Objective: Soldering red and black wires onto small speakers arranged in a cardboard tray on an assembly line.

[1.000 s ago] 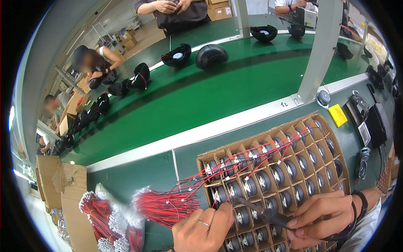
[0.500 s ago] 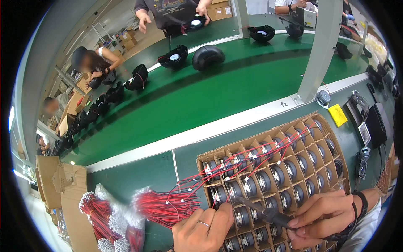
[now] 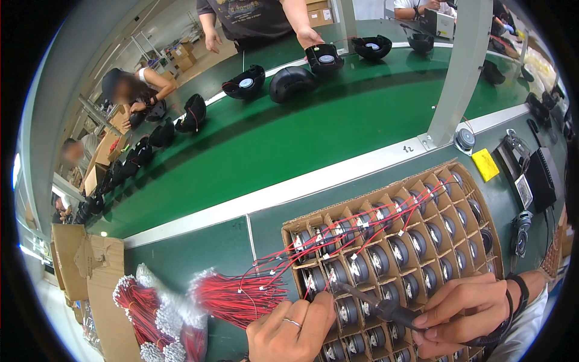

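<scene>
My right hand (image 3: 461,308) grips the dark handle of a soldering iron (image 3: 395,311), whose tip points left at a small round speaker (image 3: 314,280) and its neighbour. Pinched in my left hand (image 3: 291,330), which wears a ring, is a thin red wire (image 3: 329,281) leading to that spot. Whether the tip touches metal is too small to tell. Both hands are over a cardboard divider box (image 3: 288,228) with speakers standing in its cells. Red and black wires with white connectors (image 3: 356,232) lie across the upper rows.
Loose red wires (image 3: 238,297) and bagged bundles (image 3: 145,308) lie left of the box. A yellow sponge (image 3: 485,165), a single speaker (image 3: 465,140) and a black device (image 3: 541,178) are at right. Beyond runs a green conveyor belt (image 3: 253,151) with black shells (image 3: 292,84); a post (image 3: 461,78) rises beside it.
Across the belt, a person's hand has lowered a black shell with a speaker onto the belt. The shells on the belt have shifted slightly left. My hands look unmoved.
</scene>
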Tool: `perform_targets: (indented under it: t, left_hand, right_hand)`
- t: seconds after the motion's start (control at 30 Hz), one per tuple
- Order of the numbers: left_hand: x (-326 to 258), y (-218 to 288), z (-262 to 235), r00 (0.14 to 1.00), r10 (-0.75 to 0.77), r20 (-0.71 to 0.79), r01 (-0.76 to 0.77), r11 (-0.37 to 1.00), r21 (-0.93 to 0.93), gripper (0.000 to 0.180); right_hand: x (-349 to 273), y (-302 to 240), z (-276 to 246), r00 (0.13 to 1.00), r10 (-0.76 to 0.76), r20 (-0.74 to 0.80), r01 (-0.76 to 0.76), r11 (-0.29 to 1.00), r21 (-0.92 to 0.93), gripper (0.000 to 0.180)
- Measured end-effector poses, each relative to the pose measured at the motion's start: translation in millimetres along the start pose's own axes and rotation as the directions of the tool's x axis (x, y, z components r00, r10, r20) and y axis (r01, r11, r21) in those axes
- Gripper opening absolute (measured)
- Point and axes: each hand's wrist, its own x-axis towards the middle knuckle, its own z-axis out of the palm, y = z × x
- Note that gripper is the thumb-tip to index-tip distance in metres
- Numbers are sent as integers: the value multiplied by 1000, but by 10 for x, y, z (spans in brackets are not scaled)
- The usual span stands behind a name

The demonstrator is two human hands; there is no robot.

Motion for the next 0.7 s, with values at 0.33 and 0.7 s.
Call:
perform_targets:
  t: [0.33, 0.7]
  left_hand:
    - [1, 9, -12, 1000, -2, 2, 2, 1000, 3, 20]
    - [-7, 14, -20, 1000, -4, 21, 4, 1000, 8, 20]
  right_hand:
    - [-1, -30, -27, 999, 44, 22, -44, 999, 5, 23]
    - [-104, -38, 46, 985, 151, -84, -156, 986, -57, 22]
